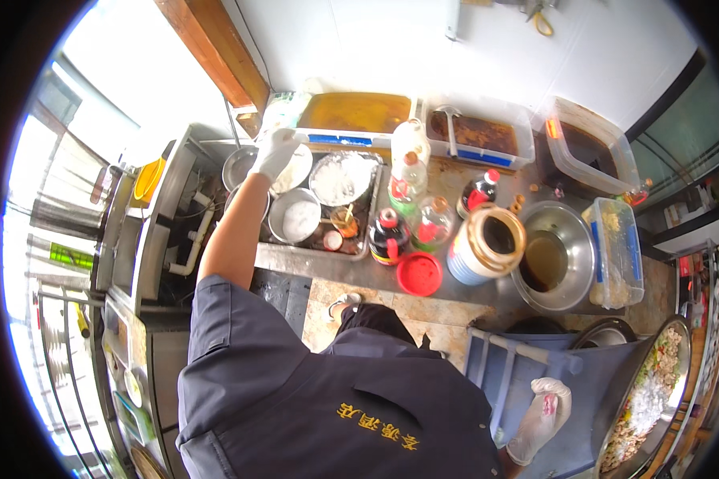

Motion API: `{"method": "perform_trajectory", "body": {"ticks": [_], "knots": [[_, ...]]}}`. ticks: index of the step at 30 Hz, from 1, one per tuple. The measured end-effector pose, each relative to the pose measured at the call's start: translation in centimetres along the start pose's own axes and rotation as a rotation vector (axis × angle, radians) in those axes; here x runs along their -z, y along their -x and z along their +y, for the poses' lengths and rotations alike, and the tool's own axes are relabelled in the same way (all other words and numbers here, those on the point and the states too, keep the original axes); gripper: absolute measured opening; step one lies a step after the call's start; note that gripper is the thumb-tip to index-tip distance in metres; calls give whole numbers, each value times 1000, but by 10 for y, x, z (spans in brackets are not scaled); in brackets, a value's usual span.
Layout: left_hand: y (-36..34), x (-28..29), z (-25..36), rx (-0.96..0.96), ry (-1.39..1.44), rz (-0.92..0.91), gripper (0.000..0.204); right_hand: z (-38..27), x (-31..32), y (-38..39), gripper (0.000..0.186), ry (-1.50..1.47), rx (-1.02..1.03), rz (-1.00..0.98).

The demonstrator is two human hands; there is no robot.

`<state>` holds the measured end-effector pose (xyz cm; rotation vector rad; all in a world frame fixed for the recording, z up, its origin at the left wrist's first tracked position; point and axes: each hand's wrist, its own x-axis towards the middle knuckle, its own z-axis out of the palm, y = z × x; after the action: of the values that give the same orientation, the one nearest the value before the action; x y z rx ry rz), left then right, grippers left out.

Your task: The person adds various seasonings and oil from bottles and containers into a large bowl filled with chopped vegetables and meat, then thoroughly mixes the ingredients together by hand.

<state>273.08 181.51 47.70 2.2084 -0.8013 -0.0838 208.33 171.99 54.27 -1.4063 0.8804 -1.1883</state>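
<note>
My left hand (276, 154), in a thin white glove, reaches out over the metal bowls at the back left of the bench. Its fingers are bent together beside a crumpled clear plastic bag (290, 109); what they grip, if anything, is hidden. Below it are a bowl of white powder (299, 219) and a larger bowl with white grains (339, 180), in a metal tray (346, 255). Low on the right, my right hand (542, 417), also gloved, is curled inward with a reddish patch on the glove. It is near a big metal basin of chopped food with white powder on top (645, 405).
Along the wall stand plastic tubs of yellow liquid (355, 113) and dark sauce (487, 136). Bottles (388, 236), a red lid (419, 274), a wide-mouthed jar (473, 254) and a steel bowl of brownish liquid (577, 275) crowd the bench. A blue-grey cart (535, 391) stands at right.
</note>
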Motion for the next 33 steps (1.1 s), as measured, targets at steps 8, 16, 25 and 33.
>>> {"method": "perform_trajectory", "body": {"ticks": [8, 16, 25, 33], "knots": [[-72, -91, -252, 46, -583, -529, 39, 42, -160, 54, 21, 373, -172, 179], [-84, -142, -367, -280, -310, -686, 52, 10, -266, 104, 28, 218, -307, 233], [-93, -177, -276, -1188, -626, -833, 38, -24, -314, 124, 13, 156, -585, 389], [19, -334, -52, -682, -70, -1078, 37, 0, -313, 174, 26, 233, -260, 503]]}}
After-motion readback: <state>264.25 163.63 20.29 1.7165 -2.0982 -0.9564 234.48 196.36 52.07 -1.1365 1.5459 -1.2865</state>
